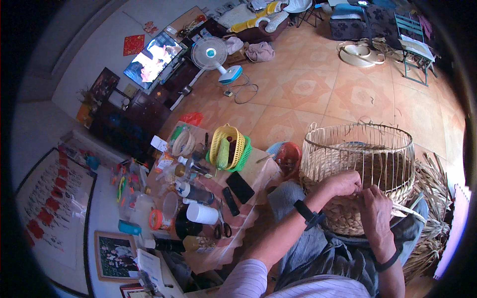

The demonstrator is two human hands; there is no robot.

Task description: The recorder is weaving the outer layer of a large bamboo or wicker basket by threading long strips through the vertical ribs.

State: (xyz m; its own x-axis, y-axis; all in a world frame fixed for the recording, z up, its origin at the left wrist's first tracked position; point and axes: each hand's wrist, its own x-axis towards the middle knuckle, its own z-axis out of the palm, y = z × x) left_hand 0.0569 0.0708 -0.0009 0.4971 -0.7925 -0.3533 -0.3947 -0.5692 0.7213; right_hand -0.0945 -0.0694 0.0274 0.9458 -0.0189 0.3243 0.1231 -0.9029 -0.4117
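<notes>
A half-woven basket stands between my knees, its lower wall thick plaited straw and its upper part a bare frame of thin uprights under a round rim. At the near side of its wall, my left hand is closed, fingertips against the uprights; whatever they grip is hidden. Close beside it, my right hand pinches at the top of the weave. A pale flat straw strand runs out from behind the right hand toward my right knee. The strand's end in the fingers is not visible.
Dried straw bundles lie right of the basket. A red basin stands to its left. The low table on my left bears a yellow basket, a phone, scissors and bottles. Farther off stands a fan.
</notes>
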